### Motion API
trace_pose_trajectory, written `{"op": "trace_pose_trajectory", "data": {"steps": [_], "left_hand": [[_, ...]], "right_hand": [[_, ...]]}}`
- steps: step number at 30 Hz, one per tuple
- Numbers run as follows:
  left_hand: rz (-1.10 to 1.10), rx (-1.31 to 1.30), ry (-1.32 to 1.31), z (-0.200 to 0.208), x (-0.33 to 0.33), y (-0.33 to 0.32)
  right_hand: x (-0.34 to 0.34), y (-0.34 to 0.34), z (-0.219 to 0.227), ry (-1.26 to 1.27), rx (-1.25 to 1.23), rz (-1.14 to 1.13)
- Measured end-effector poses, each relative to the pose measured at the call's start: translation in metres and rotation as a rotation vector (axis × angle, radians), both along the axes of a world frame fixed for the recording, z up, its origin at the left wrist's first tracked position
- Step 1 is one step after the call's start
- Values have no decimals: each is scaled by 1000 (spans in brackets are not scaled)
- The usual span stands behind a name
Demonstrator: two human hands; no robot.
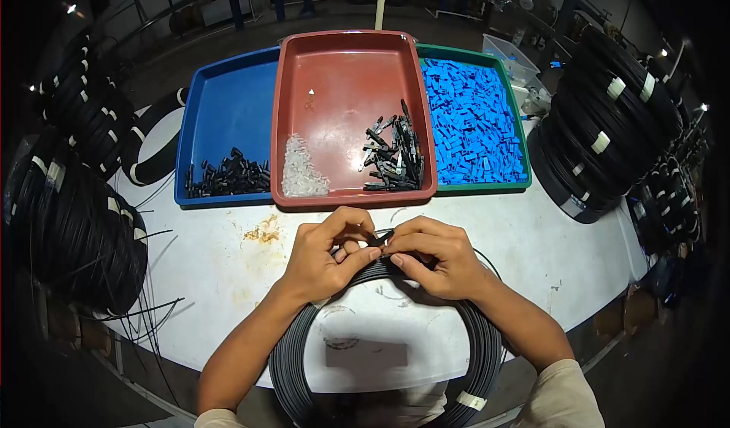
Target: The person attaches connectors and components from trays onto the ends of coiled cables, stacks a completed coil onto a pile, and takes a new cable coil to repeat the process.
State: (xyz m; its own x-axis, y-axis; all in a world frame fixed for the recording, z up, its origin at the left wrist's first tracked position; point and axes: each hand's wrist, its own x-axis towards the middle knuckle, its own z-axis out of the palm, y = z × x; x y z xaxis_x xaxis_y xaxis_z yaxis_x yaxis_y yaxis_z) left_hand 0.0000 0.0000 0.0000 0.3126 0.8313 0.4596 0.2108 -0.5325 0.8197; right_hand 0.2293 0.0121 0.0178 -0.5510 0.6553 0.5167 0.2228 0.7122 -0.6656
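A coil of black cable [291,352] lies in front of me, its near part reaching past the table edge, with a white tape band on its lower right. Over its far side my two hands meet. Thumb and fingers of my left hand [334,257] are closed around a small black connector piece [382,239]. From the other side my right hand [433,255] pinches at the same spot, its fingertips against the piece. What else sits between the fingertips, such as a cable end, is mostly hidden. A loose strand of cable curves out beside my right wrist.
Beyond my hands stand a blue tray [228,116] with black parts, a red tray [350,78] with clear small pieces and black connectors, and a green tray [519,116] full of blue clips. Stacked black cable coils [84,230] flank the white table [578,276], more coils [608,124] at right.
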Motion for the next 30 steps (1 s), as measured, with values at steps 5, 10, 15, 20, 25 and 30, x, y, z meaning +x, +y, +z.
{"op": "trace_pose_trajectory", "data": {"steps": [5, 10, 15, 20, 25, 30], "left_hand": [[165, -31, -25, 9, 9, -6], [191, 83, -16, 0, 7, -2], [215, 168, 43, 6, 7, -2], [236, 313, 114, 8, 7, -2], [229, 395, 141, 5, 6, -1], [211, 554, 201, 7, 4, 1]], "right_hand": [[0, 0, 2, 0, 20, -13], [2, 0, 0, 40, 27, -82], [1, -1, 2, 50, 1, -168], [2, 0, -1, 68, -70, -181], [2, 0, 0, 57, -92, -165], [2, 0, 0, 59, -118, -135]]}}
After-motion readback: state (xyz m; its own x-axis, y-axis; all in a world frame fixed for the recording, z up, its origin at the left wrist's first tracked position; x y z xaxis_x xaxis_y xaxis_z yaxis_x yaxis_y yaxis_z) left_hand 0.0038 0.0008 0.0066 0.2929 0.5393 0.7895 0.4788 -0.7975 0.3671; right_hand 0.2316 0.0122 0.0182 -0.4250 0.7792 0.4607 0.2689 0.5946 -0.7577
